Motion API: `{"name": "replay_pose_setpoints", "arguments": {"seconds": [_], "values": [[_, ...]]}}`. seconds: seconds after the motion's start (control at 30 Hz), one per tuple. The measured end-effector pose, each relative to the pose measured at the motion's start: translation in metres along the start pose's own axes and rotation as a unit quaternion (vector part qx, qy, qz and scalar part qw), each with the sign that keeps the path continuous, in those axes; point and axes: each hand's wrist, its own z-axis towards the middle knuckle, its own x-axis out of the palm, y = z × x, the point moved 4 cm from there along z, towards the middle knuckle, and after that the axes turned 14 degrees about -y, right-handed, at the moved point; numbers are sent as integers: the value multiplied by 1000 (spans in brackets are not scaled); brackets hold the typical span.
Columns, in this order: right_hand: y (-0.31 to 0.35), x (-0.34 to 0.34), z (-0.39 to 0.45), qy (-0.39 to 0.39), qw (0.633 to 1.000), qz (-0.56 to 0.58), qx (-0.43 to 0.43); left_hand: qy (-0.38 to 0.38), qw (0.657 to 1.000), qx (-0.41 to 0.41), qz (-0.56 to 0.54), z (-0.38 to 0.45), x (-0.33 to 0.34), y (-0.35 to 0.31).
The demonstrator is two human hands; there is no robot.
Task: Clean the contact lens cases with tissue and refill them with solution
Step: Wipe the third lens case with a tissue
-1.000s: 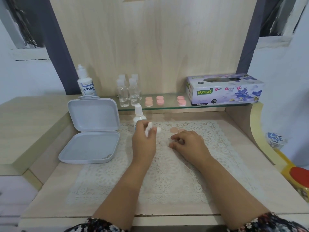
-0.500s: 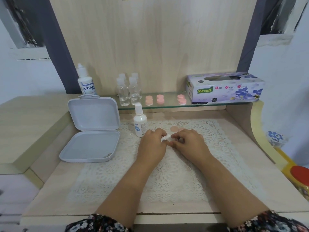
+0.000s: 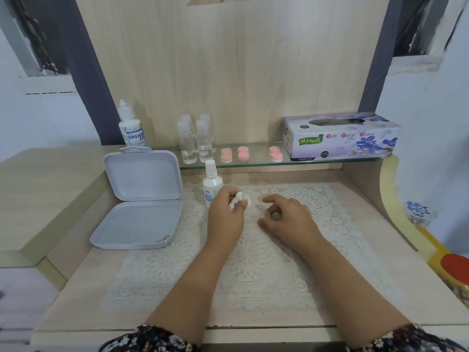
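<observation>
One crumpled white tissue wad (image 3: 238, 201)

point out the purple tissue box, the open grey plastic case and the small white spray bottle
purple tissue box (image 3: 340, 144): head view, front printed face
open grey plastic case (image 3: 135, 224): head view, floor of the lower tray
small white spray bottle (image 3: 212, 184): head view, upper body below the cap

Two bare forearms enter from bottom of frame, hands bare: left hand (image 3: 226, 215), right hand (image 3: 286, 217). Dark floral-print sleeves (image 3: 152, 340) pushed up near elbows, small white and reddish flowers. No rings or watch discernible.
</observation>
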Motion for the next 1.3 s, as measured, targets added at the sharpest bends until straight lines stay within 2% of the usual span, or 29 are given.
{"name": "replay_pose_setpoints", "arguments": {"seconds": [0.07, 0.17, 0.27, 0.47, 0.53, 0.6, 0.67, 0.73, 0.77, 0.8, 0.83, 0.9, 1.0, 1.1, 1.2, 1.3], "values": [[0, -1, 0, 0, 1000, 12, 10, -7, 996, 82, 21, -2, -1, -7], [3, -2, -2, 2, 1000, 11, 0, 64, 974, 190, 104, -12, 12, -11], [7, -5, -4, -2, 1000, 5, -6, 123, 950, 227, 175, -16, 19, -12], [3, -2, -3, 16, 1000, 19, 12, 179, 899, 279, 287, -20, 19, -18], [2, -2, -3, 15, 1000, 21, 16, 176, 895, 271, 308, -20, 20, -19], [3, -1, -2, 9, 1000, 21, 14, 173, 912, 231, 290, -17, 22, -16], [3, -1, -1, 6, 999, 27, 16, 167, 951, 151, 213, -12, 24, -10], [3, 0, -1, 8, 999, 29, 19, 141, 986, 41, 83, -8, 22, -7], [3, -1, -1, 11, 999, 25, 19, 109, 994, 1, 22, -6, 18, -7], [3, -1, -1, 14, 1000, 20, 20, 62, 998, -4, -19, -4, 12, -7], [2, -2, -1, 14, 1000, 18, 21, 22, 999, 23, -30, -1, 7, -7], [2, -3, -1, 17, 999, 21, 24, 1, 995, 100, 8, -1, 2, -9], [2, -2, -2, 16, 999, 36, 23, 49, 972, 205, 105, -9, 8, -12], [2, -3, -2, 12, 999, 42, 24, 76, 935, 285, 198, -17, 14, -15], [3, -4, -2, 11, 999, 40, 28, 95, 916, 284, 267, -18, 17, -15], [2, -3, -2, 8, 999, 39, 25, 106, 912, 269, 290, -20, 19, -19]]}}
